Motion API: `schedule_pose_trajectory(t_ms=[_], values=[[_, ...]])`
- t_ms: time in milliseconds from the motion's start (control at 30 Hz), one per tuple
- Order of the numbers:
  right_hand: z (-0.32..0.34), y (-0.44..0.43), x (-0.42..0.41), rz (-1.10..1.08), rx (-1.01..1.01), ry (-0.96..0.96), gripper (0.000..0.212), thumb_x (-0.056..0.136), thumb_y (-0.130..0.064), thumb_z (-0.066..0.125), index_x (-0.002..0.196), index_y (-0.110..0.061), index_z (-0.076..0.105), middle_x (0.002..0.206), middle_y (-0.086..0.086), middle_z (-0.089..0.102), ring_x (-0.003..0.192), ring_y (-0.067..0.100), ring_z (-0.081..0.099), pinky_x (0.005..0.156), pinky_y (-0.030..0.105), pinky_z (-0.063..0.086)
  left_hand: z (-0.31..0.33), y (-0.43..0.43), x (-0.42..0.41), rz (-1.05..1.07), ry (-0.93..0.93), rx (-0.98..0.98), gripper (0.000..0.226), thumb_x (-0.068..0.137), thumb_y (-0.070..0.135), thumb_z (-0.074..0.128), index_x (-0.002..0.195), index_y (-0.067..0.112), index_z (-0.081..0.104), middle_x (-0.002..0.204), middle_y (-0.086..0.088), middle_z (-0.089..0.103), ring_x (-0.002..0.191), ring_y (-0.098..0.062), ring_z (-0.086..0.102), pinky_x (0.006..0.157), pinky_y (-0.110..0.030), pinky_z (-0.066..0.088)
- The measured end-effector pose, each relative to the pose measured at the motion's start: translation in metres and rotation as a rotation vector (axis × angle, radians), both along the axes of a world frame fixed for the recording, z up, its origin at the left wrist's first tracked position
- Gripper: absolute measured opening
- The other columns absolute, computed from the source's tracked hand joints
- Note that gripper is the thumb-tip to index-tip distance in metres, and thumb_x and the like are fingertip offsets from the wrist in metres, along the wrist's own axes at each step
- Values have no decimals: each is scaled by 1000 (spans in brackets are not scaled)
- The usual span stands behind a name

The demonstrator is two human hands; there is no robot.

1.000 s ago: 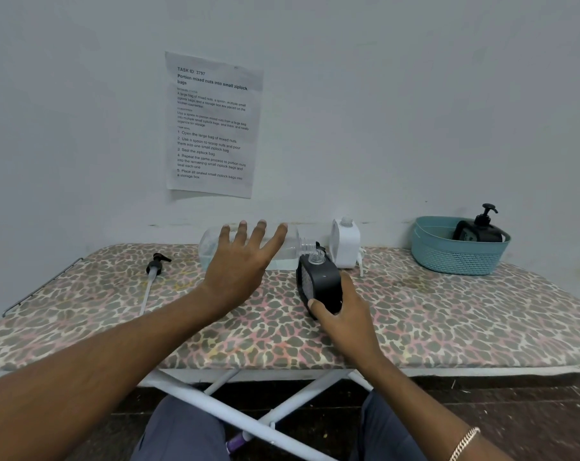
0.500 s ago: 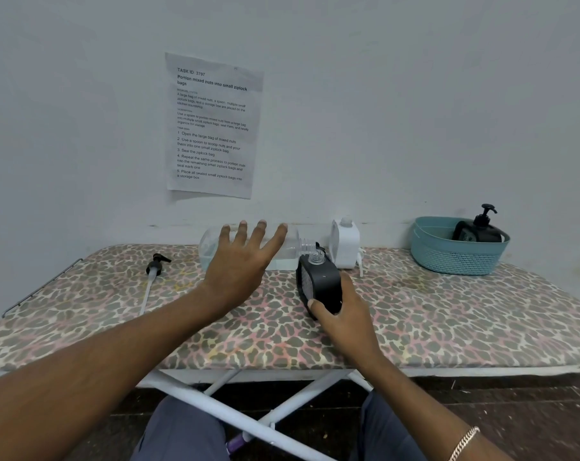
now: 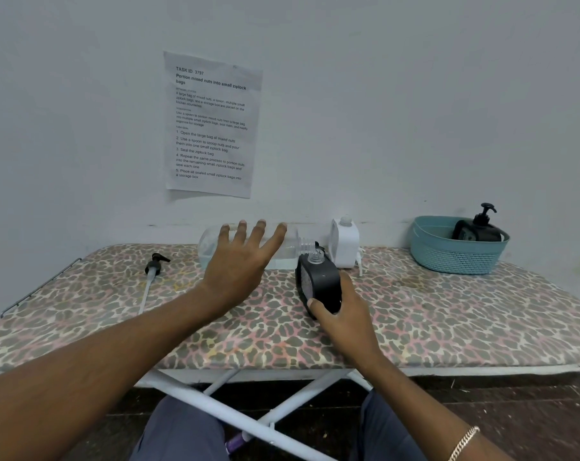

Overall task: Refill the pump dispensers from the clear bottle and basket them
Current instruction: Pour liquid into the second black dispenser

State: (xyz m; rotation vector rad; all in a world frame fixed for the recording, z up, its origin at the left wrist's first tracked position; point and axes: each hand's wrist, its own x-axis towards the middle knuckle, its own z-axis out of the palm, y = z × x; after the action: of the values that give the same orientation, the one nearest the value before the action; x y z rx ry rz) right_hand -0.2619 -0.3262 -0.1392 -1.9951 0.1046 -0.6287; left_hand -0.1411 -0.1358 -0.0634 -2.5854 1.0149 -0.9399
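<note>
My left hand [image 3: 240, 261] lies with spread fingers around the clear bottle [image 3: 290, 244], which it holds on its side near the wall. A little bluish liquid sits at the bottle's left end. The bottle's open neck points right, just above the open neck of a black dispenser [image 3: 318, 281]. My right hand [image 3: 343, 314] grips this dispenser low down and it stands on the board. Its black pump head [image 3: 155, 263] with a white tube lies far left on the board. A white dispenser [image 3: 345, 244] stands behind the black one.
A teal basket [image 3: 455, 257] stands at the back right of the leopard-print ironing board [image 3: 448, 314], with a black pump dispenser [image 3: 478, 227] inside. A printed sheet [image 3: 212, 124] hangs on the wall. My knees and the board's white legs are below.
</note>
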Motion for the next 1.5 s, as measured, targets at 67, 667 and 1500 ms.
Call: schedule_pose_trajectory(t_ms=[67, 667, 1500], values=[[0, 0, 0, 2, 0, 1, 49, 94, -25, 72, 129, -47, 46, 106, -24, 64, 94, -16, 61, 71, 5, 48, 0, 0, 0, 1, -1, 4, 97, 73, -5, 78, 156, 15, 32, 142, -29, 58, 121, -55, 61, 97, -71, 48], [-1, 0, 0, -15, -5, 7, 49, 93, -25, 73, 126, -49, 46, 108, -23, 66, 98, -13, 61, 72, 5, 47, 1, -1, 1, 3, -18, 20, 93, 74, -4, 76, 156, 14, 37, 142, -29, 57, 122, -55, 60, 97, -70, 48], [-1, 1, 0, -16, -14, 4, 51, 94, -28, 72, 127, -53, 42, 111, -26, 65, 100, -12, 61, 77, 13, 50, 4, -1, 3, 7, -13, 35, 99, 71, -2, 82, 156, 15, 34, 144, -29, 57, 123, -55, 60, 98, -70, 48]])
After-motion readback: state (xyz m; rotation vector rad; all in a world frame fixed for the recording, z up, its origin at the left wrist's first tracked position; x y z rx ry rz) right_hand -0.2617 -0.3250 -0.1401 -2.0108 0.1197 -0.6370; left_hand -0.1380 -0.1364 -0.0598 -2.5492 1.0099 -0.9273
